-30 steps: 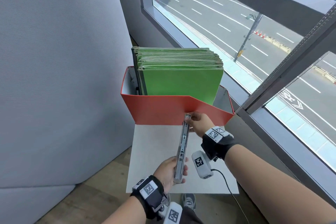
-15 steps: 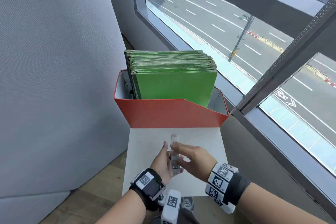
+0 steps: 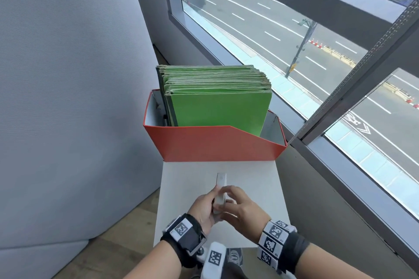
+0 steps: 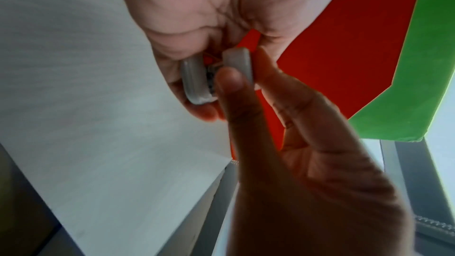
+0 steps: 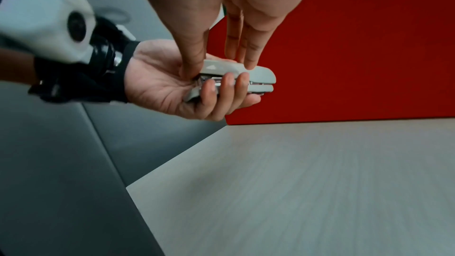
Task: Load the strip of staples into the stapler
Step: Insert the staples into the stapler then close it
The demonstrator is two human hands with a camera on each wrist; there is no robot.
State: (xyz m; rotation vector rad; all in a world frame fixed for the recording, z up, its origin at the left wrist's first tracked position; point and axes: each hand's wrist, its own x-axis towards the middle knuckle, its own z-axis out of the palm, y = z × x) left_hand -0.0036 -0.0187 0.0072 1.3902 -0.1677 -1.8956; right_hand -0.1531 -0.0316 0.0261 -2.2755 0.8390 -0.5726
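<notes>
A grey stapler [image 3: 221, 184] lies folded shut in my left hand [image 3: 209, 199], above the near part of the white table [image 3: 254, 176]. In the right wrist view the left fingers [image 5: 229, 85] curl up round the stapler [image 5: 261, 77] from below. My right hand [image 3: 229, 197] comes down on it from above, thumb on the near side by the hinge, fingers along the top cover. The left wrist view shows the stapler's rear end [image 4: 194, 83] with the right thumb [image 4: 229, 89] against it. No strip of staples shows in any view.
An orange file box [image 3: 215, 145] full of green folders [image 3: 217, 106] stands at the table's far edge. A grey partition [image 3: 68, 75] rises on the left, a window frame [image 3: 340, 133] runs along the right, and wooden floor [image 3: 127, 233] lies below.
One second ago the stapler was swung open at full length, my right hand at its far end. Now it is folded shut and both hands hold it closer to the front edge.
</notes>
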